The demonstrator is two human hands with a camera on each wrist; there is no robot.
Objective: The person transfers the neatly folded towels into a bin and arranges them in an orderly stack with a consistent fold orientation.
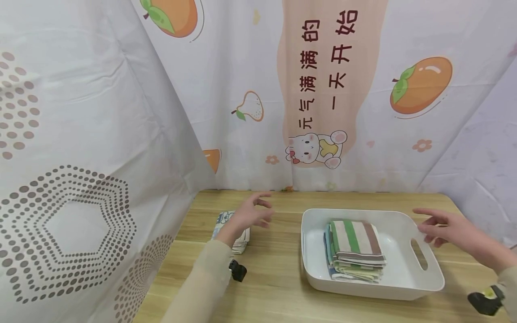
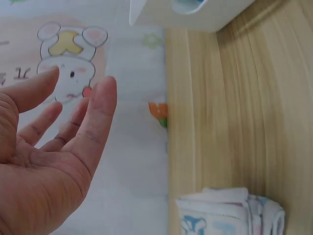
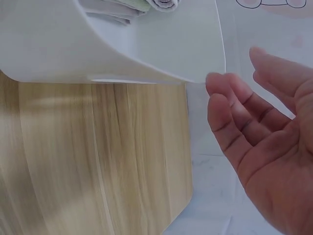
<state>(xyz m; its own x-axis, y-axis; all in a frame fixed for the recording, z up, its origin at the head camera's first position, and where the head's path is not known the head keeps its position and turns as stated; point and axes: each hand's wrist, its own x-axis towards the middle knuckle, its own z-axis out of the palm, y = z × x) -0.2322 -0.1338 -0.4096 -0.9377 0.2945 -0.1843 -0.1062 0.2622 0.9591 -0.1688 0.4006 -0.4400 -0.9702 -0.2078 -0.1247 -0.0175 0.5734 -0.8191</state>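
A white plastic bin [image 1: 363, 290] with a handle slot in its end stands on the right of the wooden table. Inside it lies a pile of folded towels [image 1: 355, 240], the top one striped green, white and brown. My right hand [image 1: 450, 229] is beside the bin's right end, fingers loosely bent and nothing in them; whether a fingertip [image 3: 215, 81] touches the rim I cannot tell. My left hand [image 1: 250, 214] hangs over the table left of the bin, holding nothing, fingers relaxed. Partly behind that forearm sits a smaller pile of folded blue-and-white printed cloths [image 2: 215, 215].
A printed curtain [image 1: 242, 134] with fruit drawings and lettering hangs behind the table's back edge. To the left falls a dotted white curtain [image 1: 81, 224]. Bare tabletop [image 1: 274, 264] lies between the small cloth pile and the bin.
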